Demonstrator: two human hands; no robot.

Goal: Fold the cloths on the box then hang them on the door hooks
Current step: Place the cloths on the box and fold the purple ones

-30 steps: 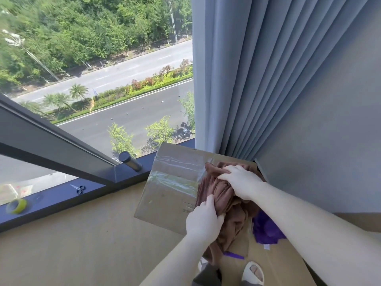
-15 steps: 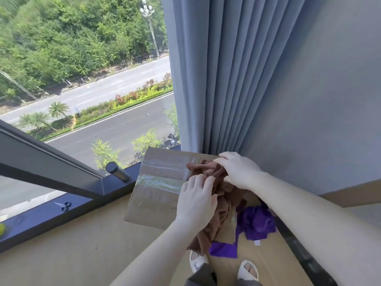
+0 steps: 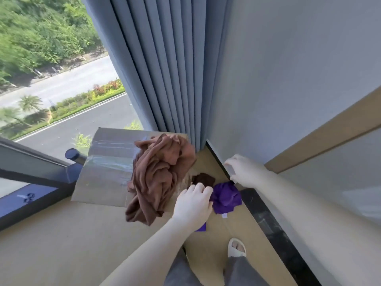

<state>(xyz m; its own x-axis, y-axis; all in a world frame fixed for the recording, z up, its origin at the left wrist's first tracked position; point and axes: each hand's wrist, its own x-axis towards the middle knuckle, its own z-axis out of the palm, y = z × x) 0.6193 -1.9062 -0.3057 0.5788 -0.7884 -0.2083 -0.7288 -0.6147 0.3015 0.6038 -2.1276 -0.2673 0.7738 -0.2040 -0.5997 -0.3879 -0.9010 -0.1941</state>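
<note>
Brown cloth (image 3: 158, 178) crumpled on box (image 3: 103, 174), draping off edge; purple cloth (image 3: 225, 198) bunched beside, w/ darker cloth (image 3: 203, 179).

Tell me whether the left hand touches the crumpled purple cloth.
Touching: the head view shows the left hand with fingers overlapping the crumpled purple cloth, no gap.

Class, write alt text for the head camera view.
A person's left hand grasps a purple cloth beside a cardboard box draped with a crumpled brown cloth, the right hand hovering open nearby. Grey curtains and a window stand behind.
</note>
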